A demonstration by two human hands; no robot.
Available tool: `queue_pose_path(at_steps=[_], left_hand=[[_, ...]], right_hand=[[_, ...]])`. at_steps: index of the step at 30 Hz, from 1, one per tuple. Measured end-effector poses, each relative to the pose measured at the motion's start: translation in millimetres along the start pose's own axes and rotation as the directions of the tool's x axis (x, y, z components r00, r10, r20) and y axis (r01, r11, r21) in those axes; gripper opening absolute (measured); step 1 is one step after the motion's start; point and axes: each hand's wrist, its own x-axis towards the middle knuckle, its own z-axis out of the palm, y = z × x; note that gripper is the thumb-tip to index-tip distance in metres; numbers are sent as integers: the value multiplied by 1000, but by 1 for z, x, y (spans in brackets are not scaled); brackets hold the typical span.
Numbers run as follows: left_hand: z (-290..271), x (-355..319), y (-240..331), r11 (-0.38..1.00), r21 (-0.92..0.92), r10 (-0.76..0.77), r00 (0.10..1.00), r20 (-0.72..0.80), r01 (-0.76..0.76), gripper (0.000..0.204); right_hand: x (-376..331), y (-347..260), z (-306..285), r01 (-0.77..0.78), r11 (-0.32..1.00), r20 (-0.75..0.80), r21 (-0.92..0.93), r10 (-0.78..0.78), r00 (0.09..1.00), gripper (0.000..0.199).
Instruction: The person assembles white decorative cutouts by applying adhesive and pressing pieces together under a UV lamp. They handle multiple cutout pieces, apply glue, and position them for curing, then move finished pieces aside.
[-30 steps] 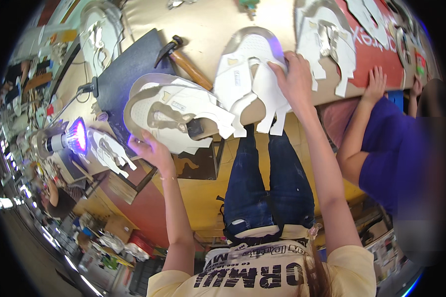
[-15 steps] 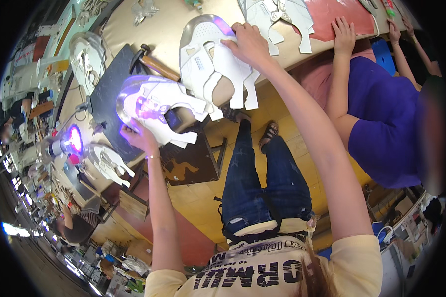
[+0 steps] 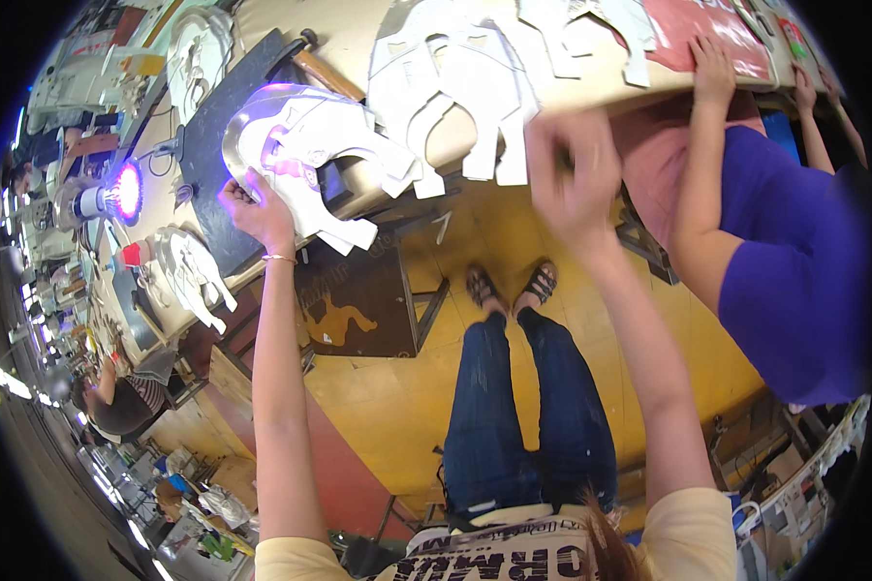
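Observation:
My left hand (image 3: 260, 211) is at the near left edge of a white shoe upper (image 3: 325, 131) backed by a shiny clear or metallic plate, its thumb on the edge and fingers curled beside it. Purple-pink light falls on that upper. My right hand (image 3: 574, 169) hangs in front of the table edge, smeared by motion, and its fingers cannot be made out. Just beyond it to the left lies a second white shoe upper (image 3: 443, 73) on a similar plate, apart from the hand. Its cut legs reach over the table's near edge.
A lit lamp (image 3: 126, 191) stands left of a dark slab (image 3: 218, 155). A hammer (image 3: 325, 73) lies behind the lit upper. More uppers are at the far left (image 3: 199, 53), near left (image 3: 192, 266) and right (image 3: 591, 29). A co-worker in purple (image 3: 775, 261) rests a hand near a red sheet (image 3: 712, 39).
My right hand has let go of the second shoe upper and come back over the table's near edge. My left hand stays at the lit upper. The whole view has shifted.

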Motion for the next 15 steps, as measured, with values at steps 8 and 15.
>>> queue_pose_path(at_steps=[8,15], left_hand=[[2,1,0,950,-195,255,966,30,-245,36],[-5,19,-23,969,-39,247,963,104,-245,47]], right_hand=[[-299,118,73,246,964,992,-102,116,-41,27],[-433,289,280,331,854,910,-402,411,43,23]])
